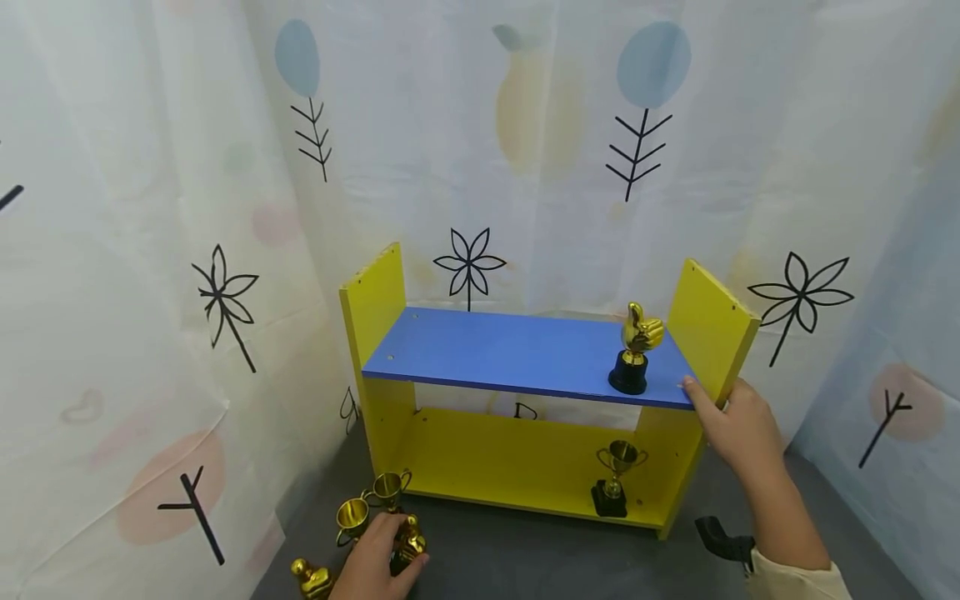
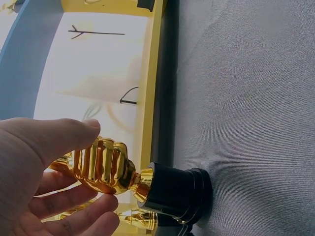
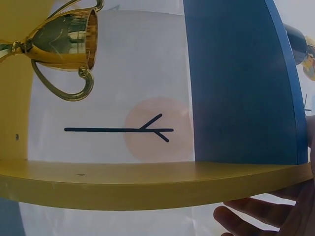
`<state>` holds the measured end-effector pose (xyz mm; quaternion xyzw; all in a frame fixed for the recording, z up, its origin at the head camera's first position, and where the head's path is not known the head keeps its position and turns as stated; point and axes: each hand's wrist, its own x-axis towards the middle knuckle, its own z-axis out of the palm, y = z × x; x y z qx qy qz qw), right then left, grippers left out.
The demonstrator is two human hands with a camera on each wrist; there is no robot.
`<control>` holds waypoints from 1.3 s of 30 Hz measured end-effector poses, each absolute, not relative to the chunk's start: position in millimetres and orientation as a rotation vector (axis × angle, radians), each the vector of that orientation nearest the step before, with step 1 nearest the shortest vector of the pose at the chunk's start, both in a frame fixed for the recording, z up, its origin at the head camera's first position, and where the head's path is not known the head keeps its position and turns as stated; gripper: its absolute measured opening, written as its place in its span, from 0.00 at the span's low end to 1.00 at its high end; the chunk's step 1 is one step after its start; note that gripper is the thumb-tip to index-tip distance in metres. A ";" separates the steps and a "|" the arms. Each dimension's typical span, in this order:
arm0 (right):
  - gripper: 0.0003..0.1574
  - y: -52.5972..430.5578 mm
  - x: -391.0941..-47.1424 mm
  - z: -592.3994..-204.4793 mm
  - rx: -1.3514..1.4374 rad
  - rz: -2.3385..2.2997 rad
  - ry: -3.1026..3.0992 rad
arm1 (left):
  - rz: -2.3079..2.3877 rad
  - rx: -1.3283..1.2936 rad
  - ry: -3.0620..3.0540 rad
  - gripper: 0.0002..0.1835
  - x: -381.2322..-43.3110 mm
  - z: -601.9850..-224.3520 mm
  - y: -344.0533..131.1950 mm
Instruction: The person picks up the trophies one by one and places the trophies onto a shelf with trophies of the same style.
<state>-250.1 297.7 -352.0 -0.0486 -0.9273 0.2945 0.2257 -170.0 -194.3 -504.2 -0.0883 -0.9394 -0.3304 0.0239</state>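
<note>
My left hand (image 1: 371, 562) is at the front left, its thumb and fingers around a gold thumbs-up trophy (image 2: 106, 164). The trophy's black base (image 2: 179, 191) is down at the grey table surface. My right hand (image 1: 746, 429) grips the right side panel (image 1: 712, 333) of a yellow and blue shelf, thumb by the blue board (image 1: 510, 350) and fingers on the outer side. Another thumbs-up trophy (image 1: 633, 354) stands on the blue board's right end. Below it, a gold cup trophy (image 1: 617, 475) stands on the yellow bottom board (image 1: 495, 458).
Two gold cup trophies (image 1: 352, 517) stand just beyond my left hand, near the shelf's left corner. Another gold figure trophy (image 1: 311, 577) is left of that hand. A black curved object (image 1: 723, 542) is beside my right forearm. Patterned curtains (image 1: 480, 167) surround the table.
</note>
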 end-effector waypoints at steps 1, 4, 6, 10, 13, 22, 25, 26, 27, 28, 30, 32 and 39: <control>0.41 298.2 -250.7 -351.6 -0.145 0.821 -2.567 | -1.028 -0.266 -2.911 0.31 -170.0 -504.3 -194.4; 0.40 299.3 -253.3 -350.2 -0.176 0.847 -2.584 | -1.034 -0.268 -2.913 0.31 -170.4 -505.3 -194.1; 0.40 299.0 -255.0 -350.0 -0.197 0.887 -2.582 | -1.038 -0.268 -2.917 0.31 -170.3 -505.7 -193.7; 0.39 298.0 -259.4 -351.7 -0.229 1.028 -2.541 | -1.040 -0.263 -2.927 0.31 -170.0 -506.3 -192.3; 0.38 297.8 -261.7 -354.1 -0.252 1.126 -2.506 | -1.036 -0.262 -2.933 0.31 -170.2 -506.6 -191.0; 0.40 297.1 -263.4 -355.3 -0.269 1.223 -2.519 | -1.050 -0.270 -2.933 0.32 -173.0 -507.6 -191.6; 0.41 295.1 -264.7 -355.4 -0.252 1.246 -2.509 | -1.046 -0.270 -2.926 0.32 -173.2 -507.7 -192.0; 0.41 294.4 -265.1 -355.5 -0.244 1.256 -2.502 | -1.043 -0.267 -2.924 0.32 -173.2 -507.5 -192.1; 0.41 293.4 -265.3 -355.5 -0.237 1.268 -2.495 | -1.040 -0.264 -2.920 0.32 -172.9 -507.3 -192.1; 0.41 292.4 -265.8 -355.9 -0.227 1.280 -2.487 | -1.034 -0.263 -2.919 0.32 -172.7 -507.3 -192.2; 0.41 290.6 -267.4 -357.3 -0.209 1.313 -2.466 | -1.027 -0.257 -2.917 0.32 -172.1 -507.1 -192.6; 0.40 289.7 -267.7 -358.2 -0.205 1.340 -2.442 | -1.018 -0.256 -2.913 0.32 -171.5 -507.0 -192.3; 0.37 289.0 -267.2 -360.5 -0.179 1.390 -2.384 | -0.987 -0.237 -2.914 0.33 -171.9 -510.4 -191.4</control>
